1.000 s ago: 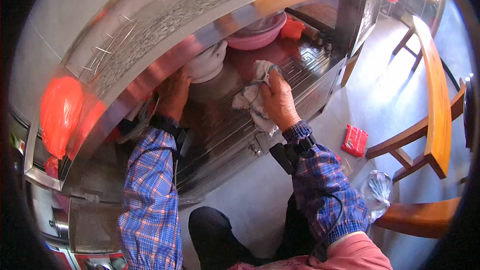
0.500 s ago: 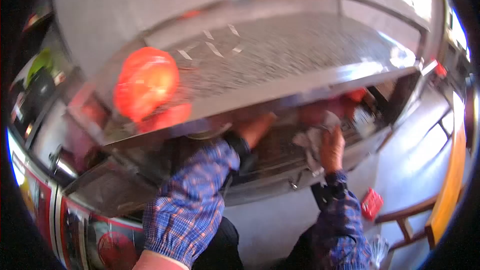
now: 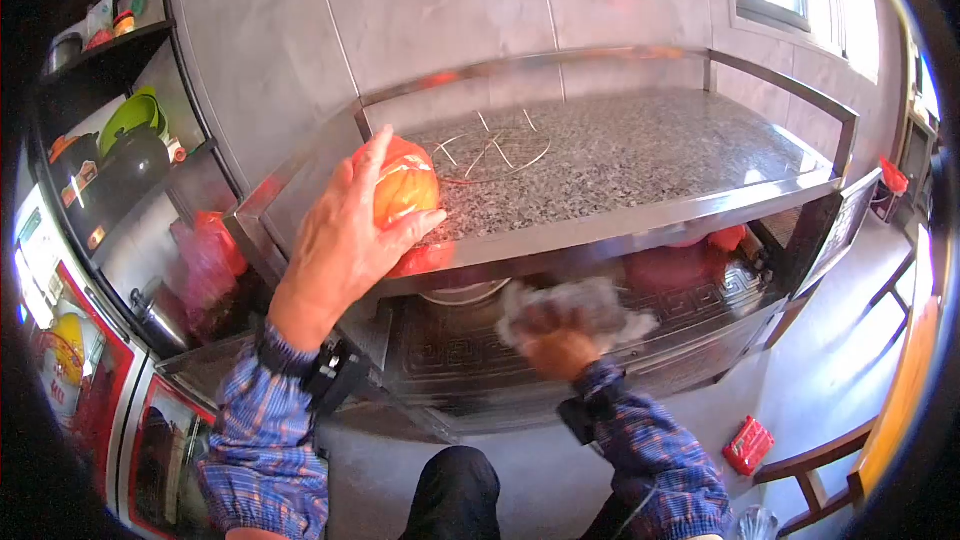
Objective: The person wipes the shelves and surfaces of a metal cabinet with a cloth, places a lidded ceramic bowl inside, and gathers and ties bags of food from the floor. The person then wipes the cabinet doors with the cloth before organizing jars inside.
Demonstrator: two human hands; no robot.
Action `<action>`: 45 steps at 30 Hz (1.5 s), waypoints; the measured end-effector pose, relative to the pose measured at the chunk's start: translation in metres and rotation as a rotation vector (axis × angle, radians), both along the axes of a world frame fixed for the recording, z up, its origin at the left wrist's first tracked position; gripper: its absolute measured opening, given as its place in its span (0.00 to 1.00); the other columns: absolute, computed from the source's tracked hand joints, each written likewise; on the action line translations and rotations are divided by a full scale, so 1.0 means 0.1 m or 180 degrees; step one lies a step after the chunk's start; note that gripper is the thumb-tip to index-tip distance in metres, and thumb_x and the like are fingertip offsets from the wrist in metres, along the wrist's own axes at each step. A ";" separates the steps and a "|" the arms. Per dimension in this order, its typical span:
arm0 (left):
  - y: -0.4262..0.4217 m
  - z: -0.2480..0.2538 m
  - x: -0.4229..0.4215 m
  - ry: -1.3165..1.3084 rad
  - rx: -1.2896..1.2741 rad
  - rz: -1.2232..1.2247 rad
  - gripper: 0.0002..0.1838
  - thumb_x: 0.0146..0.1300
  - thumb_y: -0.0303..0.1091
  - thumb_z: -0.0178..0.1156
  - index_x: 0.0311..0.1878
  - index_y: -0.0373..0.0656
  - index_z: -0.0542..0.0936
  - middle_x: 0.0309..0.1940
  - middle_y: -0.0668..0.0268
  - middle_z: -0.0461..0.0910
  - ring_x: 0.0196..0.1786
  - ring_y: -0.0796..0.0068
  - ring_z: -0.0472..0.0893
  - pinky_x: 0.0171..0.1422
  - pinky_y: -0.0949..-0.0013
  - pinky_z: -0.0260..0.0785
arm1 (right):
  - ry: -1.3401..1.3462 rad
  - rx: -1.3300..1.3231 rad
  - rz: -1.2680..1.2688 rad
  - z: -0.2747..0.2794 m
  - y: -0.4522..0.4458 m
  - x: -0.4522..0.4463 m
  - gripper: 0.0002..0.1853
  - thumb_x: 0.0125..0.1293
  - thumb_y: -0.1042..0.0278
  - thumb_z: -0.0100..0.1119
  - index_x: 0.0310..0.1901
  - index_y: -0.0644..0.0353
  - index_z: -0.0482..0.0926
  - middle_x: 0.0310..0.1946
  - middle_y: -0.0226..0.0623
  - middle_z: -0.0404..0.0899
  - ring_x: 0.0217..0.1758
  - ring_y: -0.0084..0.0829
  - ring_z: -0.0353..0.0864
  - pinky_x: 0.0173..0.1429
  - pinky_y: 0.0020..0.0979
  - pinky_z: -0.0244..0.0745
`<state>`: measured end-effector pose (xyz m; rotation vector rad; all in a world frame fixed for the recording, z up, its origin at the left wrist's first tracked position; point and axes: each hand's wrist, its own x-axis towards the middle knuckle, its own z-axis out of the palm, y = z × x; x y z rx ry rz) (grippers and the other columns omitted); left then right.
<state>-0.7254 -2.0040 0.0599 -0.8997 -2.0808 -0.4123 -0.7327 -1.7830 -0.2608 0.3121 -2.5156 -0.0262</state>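
My left hand (image 3: 335, 245) is closed around an orange-red plastic bag (image 3: 408, 185) with a round orange bulge, at the left front corner of the speckled granite top (image 3: 620, 160). Under the top, my right hand (image 3: 562, 350) grips a crumpled grey-white cloth (image 3: 600, 310), smeared by motion. The cloth is at the dark patterned lower shelf (image 3: 440, 340) of the metal-framed cabinet. The rim of a pale round dish (image 3: 465, 293) shows behind, partly hidden by the top's front edge. A thin wire rack (image 3: 495, 152) stands on the granite just right of the bag.
On the lower shelf's right lie reddish items (image 3: 690, 262), partly hidden. A metal rail (image 3: 560, 55) borders the top. Shelves with a green bowl (image 3: 135, 120) stand left, above a red-framed cabinet (image 3: 150, 440). A red packet (image 3: 748, 445) lies on the floor near a wooden chair (image 3: 820, 455).
My left hand has left the lower shelf and come up to take hold of the orange-red bag. My right hand has moved left along the shelf with the cloth. The view has shifted.
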 end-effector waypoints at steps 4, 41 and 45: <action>-0.07 -0.06 -0.23 -0.0320 -0.0404 0.0719 0.36 0.60 0.40 0.68 0.70 0.45 0.66 0.55 0.49 0.74 0.57 0.49 0.77 0.63 0.56 0.70 | -0.0668 -0.0208 0.1242 0.17 -0.44 0.31 0.23 0.68 0.53 0.48 0.65 0.31 0.73 0.71 0.31 0.63 0.74 0.46 0.59 0.70 0.65 0.54; -0.32 0.34 -0.66 -0.2289 0.1728 -0.1560 0.11 0.70 0.30 0.55 0.52 0.35 0.74 0.46 0.64 0.80 0.48 0.78 0.80 0.53 0.71 0.75 | 0.0452 -0.0808 -0.0929 0.26 1.39 0.73 0.16 0.54 0.58 0.64 0.45 0.47 0.82 0.52 0.29 0.77 0.63 0.41 0.69 0.69 0.49 0.60; -0.44 0.05 -0.69 -0.2698 0.1551 -0.1158 0.19 0.71 0.32 0.56 0.61 0.33 0.72 0.50 0.62 0.79 0.53 0.75 0.78 0.59 0.69 0.71 | 0.0525 -0.0493 -0.0745 0.18 1.81 0.77 0.17 0.58 0.54 0.62 0.50 0.43 0.82 0.57 0.28 0.77 0.70 0.40 0.65 0.72 0.48 0.56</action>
